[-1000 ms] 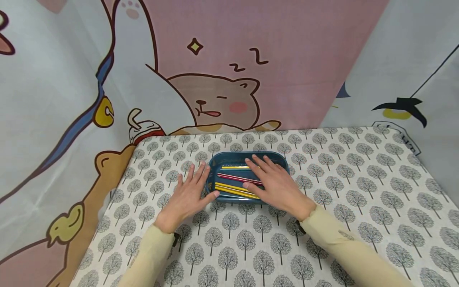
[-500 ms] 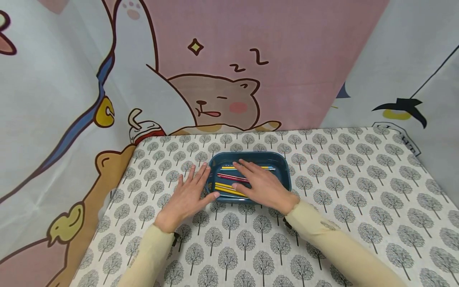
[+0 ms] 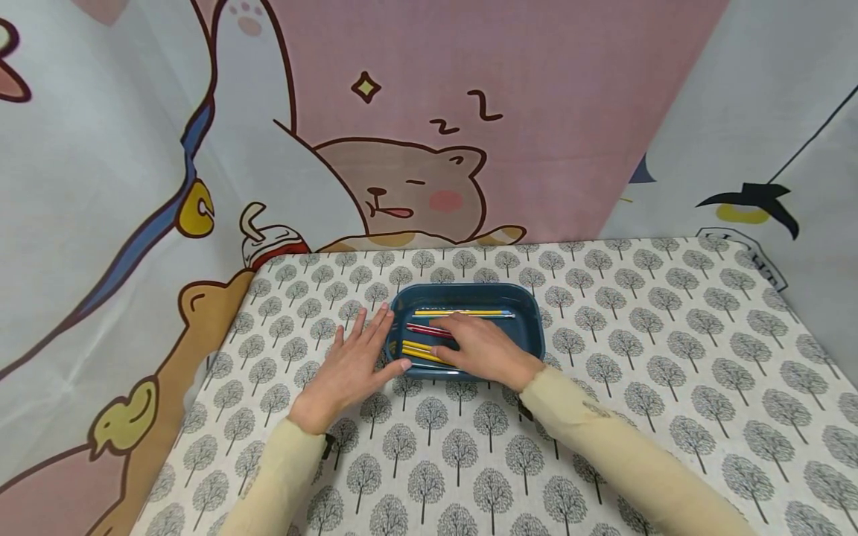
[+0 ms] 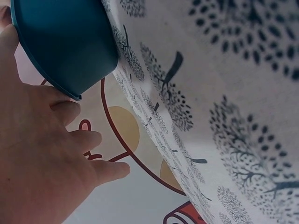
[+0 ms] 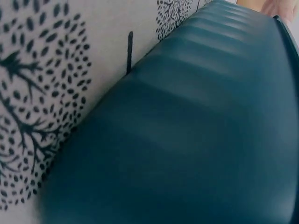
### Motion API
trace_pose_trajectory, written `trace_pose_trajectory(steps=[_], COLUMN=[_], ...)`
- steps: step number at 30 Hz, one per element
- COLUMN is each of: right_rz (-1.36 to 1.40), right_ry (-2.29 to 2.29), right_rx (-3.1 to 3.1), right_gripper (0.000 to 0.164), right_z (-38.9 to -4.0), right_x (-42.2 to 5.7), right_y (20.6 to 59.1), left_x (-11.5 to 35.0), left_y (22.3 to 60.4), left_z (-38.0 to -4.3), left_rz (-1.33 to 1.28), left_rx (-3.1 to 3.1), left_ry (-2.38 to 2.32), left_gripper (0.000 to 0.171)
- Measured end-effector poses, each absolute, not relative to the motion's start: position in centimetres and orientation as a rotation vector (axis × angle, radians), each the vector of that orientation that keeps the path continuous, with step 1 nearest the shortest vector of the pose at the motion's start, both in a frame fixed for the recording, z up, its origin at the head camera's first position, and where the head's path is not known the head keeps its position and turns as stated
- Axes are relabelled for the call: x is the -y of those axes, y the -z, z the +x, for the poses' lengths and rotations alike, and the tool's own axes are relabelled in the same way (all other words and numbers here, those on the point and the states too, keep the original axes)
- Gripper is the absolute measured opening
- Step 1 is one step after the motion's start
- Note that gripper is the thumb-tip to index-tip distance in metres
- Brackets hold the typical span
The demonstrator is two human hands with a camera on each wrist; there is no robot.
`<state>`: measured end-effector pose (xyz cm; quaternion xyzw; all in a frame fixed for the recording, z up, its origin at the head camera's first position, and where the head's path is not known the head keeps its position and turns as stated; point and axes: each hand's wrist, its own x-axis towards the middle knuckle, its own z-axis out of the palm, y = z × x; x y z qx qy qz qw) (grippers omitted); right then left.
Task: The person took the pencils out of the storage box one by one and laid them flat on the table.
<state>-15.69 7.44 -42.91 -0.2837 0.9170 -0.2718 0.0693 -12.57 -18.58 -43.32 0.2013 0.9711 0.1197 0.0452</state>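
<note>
Pencils lie in a dark blue-green tray (image 3: 532, 335): red pencils (image 3: 421, 328) in the middle, yellow pencils (image 3: 417, 348) near the front, and yellow and pale blue ones (image 3: 436, 313) at the back. My right hand (image 3: 484, 346) reaches into it with bent fingers, index over the red pencils and thumb by the yellow ones. Its palm hides what lies beneath, so a grip cannot be made out. At the tray's left end rests my left hand (image 3: 351, 365), fingers spread, thumb near the front rim. In the left wrist view, its fingers (image 4: 110, 171) extend beside the tray (image 4: 65, 42).
The tray stands on a tree-patterned tablecloth (image 3: 429, 484). Behind it hangs a pink and white cartoon curtain (image 3: 563, 134), with more curtain on both sides. The tray's outer wall (image 5: 187, 130) fills most of the right wrist view.
My right hand has moved left across the tray and lowered, its fingers bending from straight over the pencils. My left hand and the tray have stayed in place.
</note>
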Motion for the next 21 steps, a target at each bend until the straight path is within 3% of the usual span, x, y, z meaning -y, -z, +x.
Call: trace_pose_trajectory(steps=[21], right_rz=[-0.894], right_ry=[0.767], right_rx=[-2.591], right_gripper=[0.006], right_z=[-17.4], right_x=[-6.6], right_y=[43.5], left_x=[18.5], left_y=[43.2], left_z=[-12.6], left_rz=[0.618], left_rx=[-2.953], left_ry=[-0.353], left_gripper=[0.097])
